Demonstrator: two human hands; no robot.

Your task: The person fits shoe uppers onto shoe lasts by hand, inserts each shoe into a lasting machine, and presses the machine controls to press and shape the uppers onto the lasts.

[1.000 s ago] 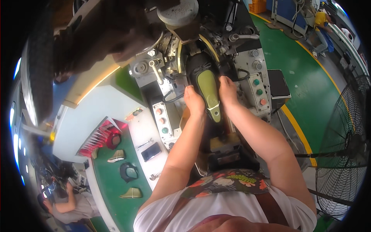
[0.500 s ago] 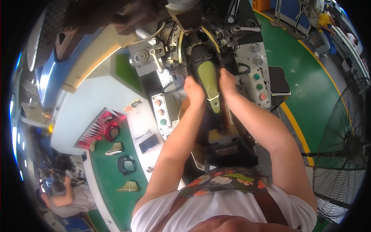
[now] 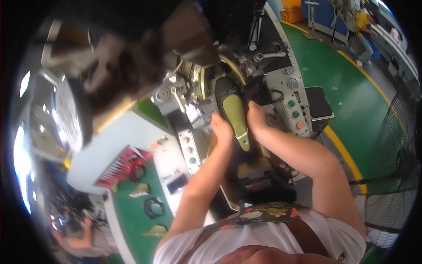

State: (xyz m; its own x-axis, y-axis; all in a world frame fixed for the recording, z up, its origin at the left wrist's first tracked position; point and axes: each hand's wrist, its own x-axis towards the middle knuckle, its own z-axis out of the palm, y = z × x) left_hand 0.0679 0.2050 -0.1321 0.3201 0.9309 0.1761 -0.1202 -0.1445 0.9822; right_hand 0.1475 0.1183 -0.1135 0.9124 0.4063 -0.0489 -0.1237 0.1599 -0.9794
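Observation:
A black shoe upper on a last, with an olive-green sole side (image 3: 235, 115) facing up, points its toe into the machine's curved yellow-edged clamps (image 3: 231, 68). A thin pale band crosses the sole near the heel, and a small hole shows at the heel end. My left hand (image 3: 223, 130) presses against the upper's left side. On the other side my right hand (image 3: 256, 118) holds it the same way. The fingers of both hands curl out of sight beneath the upper.
Button panels stand left (image 3: 189, 149) and right (image 3: 294, 112) of my hands. Several shoe parts lie on a green-topped table (image 3: 132, 224) beside a phone (image 3: 177, 183). A large fan (image 3: 391, 176) stands at right. Dark, blurred machine parts (image 3: 127, 66) hang at upper left.
The view has shifted, so machine, shoe upper and hands sit lower in the picture. Dark parts cover more of the upper left. Both hands keep their hold on the upper.

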